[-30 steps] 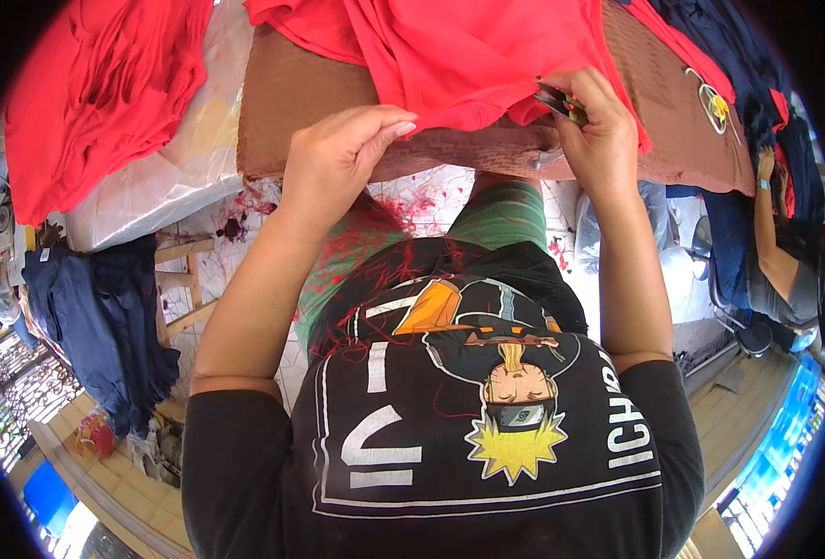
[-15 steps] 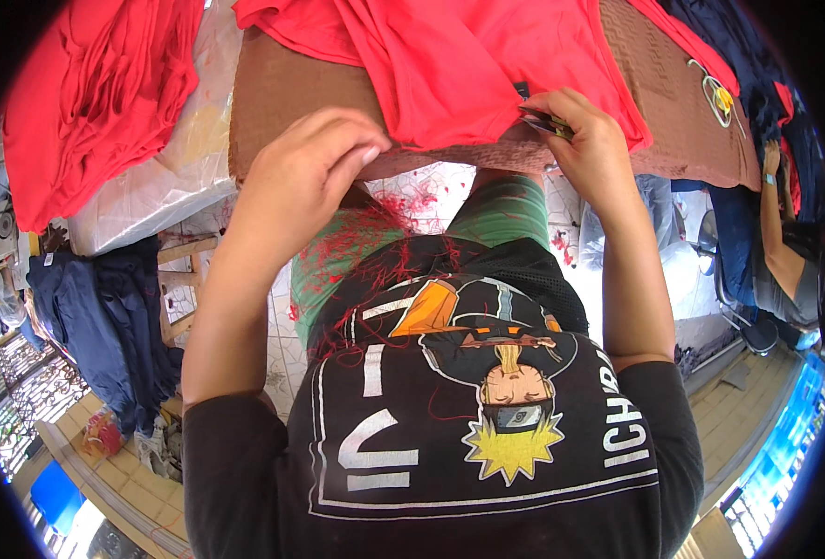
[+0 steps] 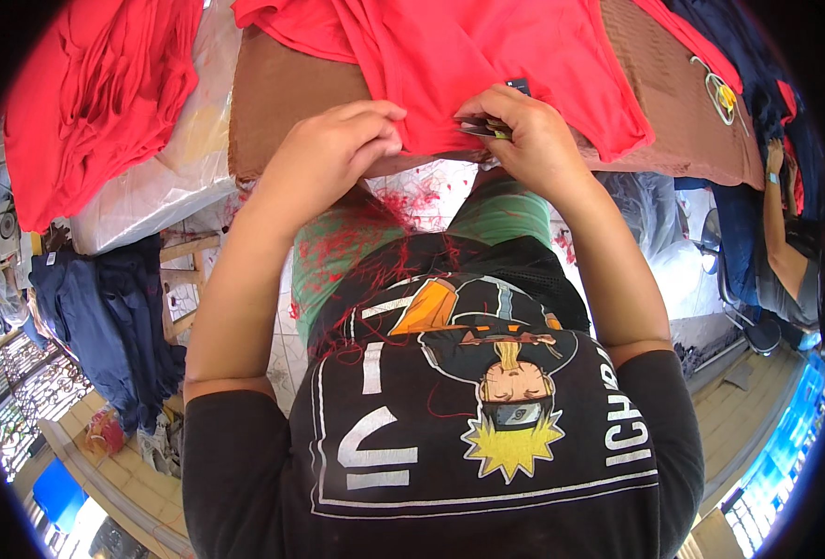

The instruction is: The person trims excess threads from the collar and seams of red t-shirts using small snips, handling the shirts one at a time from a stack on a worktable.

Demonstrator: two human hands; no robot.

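A red garment [image 3: 459,56] lies spread over the brown cloth-covered table [image 3: 287,93], its lower edge at the table's near side. At that edge, my left hand [image 3: 333,144] is closed, thumb and fingers pinching the red fabric. My right hand [image 3: 538,140] is closed around small dark thread snips [image 3: 482,129], whose tips point left over the garment. Part of the snips is hidden in the palm. Just beyond the right hand, a small dark label [image 3: 517,86] shows on the red cloth. Loose red threads [image 3: 361,256] are scattered over my lap.
More red garments [image 3: 105,102] are heaped at left on a plastic-wrapped surface [image 3: 151,191]. Navy clothing [image 3: 110,317] hangs below it. A white cord with a yellow piece [image 3: 722,98] lies on the table's right side. Another person's arm [image 3: 778,233] reaches up at far right.
My right hand has moved left along the garment's edge with the snips, closer to my left hand. More of the dark label shows. The left hand has shifted slightly right.
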